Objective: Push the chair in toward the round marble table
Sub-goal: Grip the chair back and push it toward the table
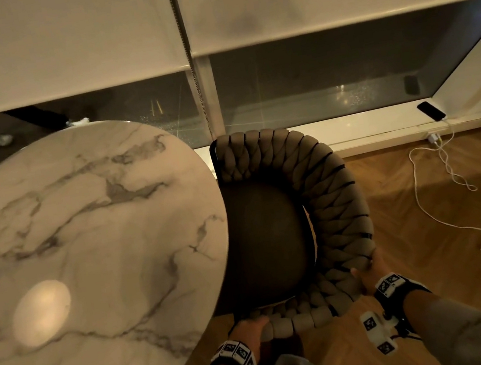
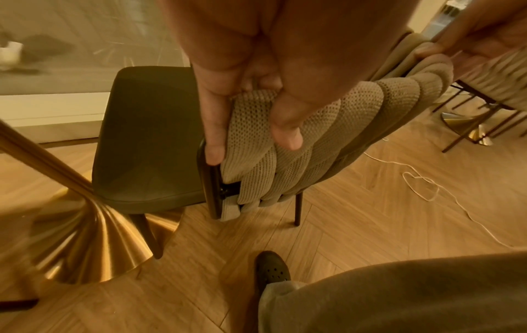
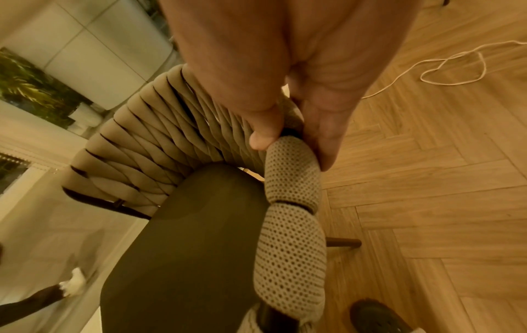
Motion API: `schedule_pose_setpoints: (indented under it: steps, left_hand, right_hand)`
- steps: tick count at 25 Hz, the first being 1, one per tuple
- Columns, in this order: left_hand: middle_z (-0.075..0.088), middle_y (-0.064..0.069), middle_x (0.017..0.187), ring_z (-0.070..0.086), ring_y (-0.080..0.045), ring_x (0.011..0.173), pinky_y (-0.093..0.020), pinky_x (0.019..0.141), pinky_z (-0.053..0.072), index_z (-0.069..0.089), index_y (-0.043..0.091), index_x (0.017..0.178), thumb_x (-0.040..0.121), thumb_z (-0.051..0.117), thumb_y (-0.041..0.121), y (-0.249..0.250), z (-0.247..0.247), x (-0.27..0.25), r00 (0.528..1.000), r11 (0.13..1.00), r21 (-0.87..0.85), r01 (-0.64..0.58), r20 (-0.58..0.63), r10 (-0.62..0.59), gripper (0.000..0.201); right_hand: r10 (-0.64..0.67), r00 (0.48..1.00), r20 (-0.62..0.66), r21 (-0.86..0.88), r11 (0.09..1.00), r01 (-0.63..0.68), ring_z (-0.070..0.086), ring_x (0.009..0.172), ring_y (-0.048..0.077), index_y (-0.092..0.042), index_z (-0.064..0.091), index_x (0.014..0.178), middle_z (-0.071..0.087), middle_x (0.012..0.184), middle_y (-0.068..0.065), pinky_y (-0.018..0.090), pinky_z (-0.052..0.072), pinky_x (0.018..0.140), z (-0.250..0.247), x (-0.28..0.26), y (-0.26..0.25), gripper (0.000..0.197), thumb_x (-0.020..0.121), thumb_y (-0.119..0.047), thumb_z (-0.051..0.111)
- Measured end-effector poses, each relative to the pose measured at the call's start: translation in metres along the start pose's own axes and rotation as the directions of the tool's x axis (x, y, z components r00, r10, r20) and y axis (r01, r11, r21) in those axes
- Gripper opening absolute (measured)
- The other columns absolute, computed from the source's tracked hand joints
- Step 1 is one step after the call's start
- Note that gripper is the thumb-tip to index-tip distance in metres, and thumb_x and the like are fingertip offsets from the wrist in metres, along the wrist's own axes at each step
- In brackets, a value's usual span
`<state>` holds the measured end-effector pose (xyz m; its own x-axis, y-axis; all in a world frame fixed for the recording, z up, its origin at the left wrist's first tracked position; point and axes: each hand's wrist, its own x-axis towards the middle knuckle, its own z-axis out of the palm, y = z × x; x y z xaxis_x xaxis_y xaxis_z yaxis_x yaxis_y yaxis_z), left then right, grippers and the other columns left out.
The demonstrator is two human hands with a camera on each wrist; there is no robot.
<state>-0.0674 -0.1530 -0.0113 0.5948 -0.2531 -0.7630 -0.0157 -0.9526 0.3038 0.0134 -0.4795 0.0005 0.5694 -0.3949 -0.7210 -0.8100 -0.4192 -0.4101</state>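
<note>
Both hands hold the chair's woven back. Left hand (image 1: 252, 328) wraps its fingers (image 2: 212, 135) over the near end of the braided rim, and right hand (image 1: 372, 274) pinches the rim farther round. That chair (image 1: 274, 234) stands beside the round marble table (image 1: 82, 242), its dark seat partly tucked under the tabletop. Under the top, the table's gold flared base (image 2: 85, 243) sits right by a front chair leg (very close). A white cable (image 1: 465, 226) loops on the wood floor (image 1: 428, 197) nearby, and a phone (image 1: 431, 110) lies on the window ledge.
</note>
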Motion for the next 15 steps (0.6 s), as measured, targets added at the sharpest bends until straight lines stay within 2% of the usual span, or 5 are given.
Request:
schedule_pose_setpoints:
  steps: [3,5,7,11,15]
  left_hand:
    - [0.049,-0.016,0.138,0.049,-0.033,0.127,-0.039,0.108,0.041,0.042,0.013,0.136,0.087,0.064,0.015,0.008,-0.018,-0.009,0.995,0.995,-0.028,0.094,-0.042,-0.095,0.053]
    - [0.051,-0.015,0.136,0.050,-0.032,0.125,-0.038,0.106,0.043,0.044,0.014,0.132,0.085,0.066,0.017,0.008,-0.021,-0.014,0.993,0.995,-0.001,0.100,-0.061,-0.100,0.052]
    - [0.054,-0.014,0.133,0.053,-0.031,0.121,-0.038,0.102,0.046,0.048,0.015,0.127,0.086,0.064,0.016,0.006,-0.021,-0.019,0.990,0.992,-0.014,0.124,-0.059,-0.124,0.044]
    - [0.060,-0.008,0.124,0.058,-0.028,0.114,-0.041,0.098,0.046,0.055,0.018,0.119,0.093,0.049,0.020,0.010,-0.025,-0.041,0.978,0.992,0.025,0.124,-0.173,-0.118,0.027]
    - [0.064,-0.012,0.118,0.061,-0.029,0.108,-0.040,0.092,0.051,0.056,0.013,0.111,0.095,0.043,0.022,0.012,-0.033,-0.065,0.974,0.998,0.015,0.063,-0.218,-0.059,0.023]
  right_hand:
    - [-0.046,0.991,0.125,-0.032,0.998,0.050,0.040,0.132,0.039,-0.011,0.014,0.147,0.034,0.149,0.017,0.045,0.038,0.107,-0.010,0.007,-0.002,0.071,0.093,-0.011,0.059]
    - [-0.055,0.982,0.182,-0.046,0.997,0.065,0.038,0.133,0.036,-0.012,0.015,0.148,0.032,0.151,0.014,0.043,0.034,0.108,-0.014,0.008,-0.005,0.069,0.094,-0.014,0.058]
    - [-0.072,0.995,0.074,0.003,0.997,0.072,0.046,0.126,0.039,-0.009,0.024,0.145,0.041,0.145,0.019,0.045,0.040,0.105,-0.013,0.007,-0.003,0.069,0.089,-0.011,0.065]
    - [-0.149,0.986,-0.075,0.006,0.989,0.150,0.047,0.124,0.042,-0.009,0.019,0.147,0.042,0.141,0.021,0.049,0.044,0.100,-0.003,-0.018,-0.002,0.074,0.088,-0.008,0.063]
    - [-0.177,0.983,-0.043,-0.035,0.984,0.176,0.054,0.117,0.040,-0.001,0.042,0.133,0.055,0.128,0.022,0.042,0.045,0.100,0.011,-0.052,-0.004,0.055,0.086,-0.012,0.066]
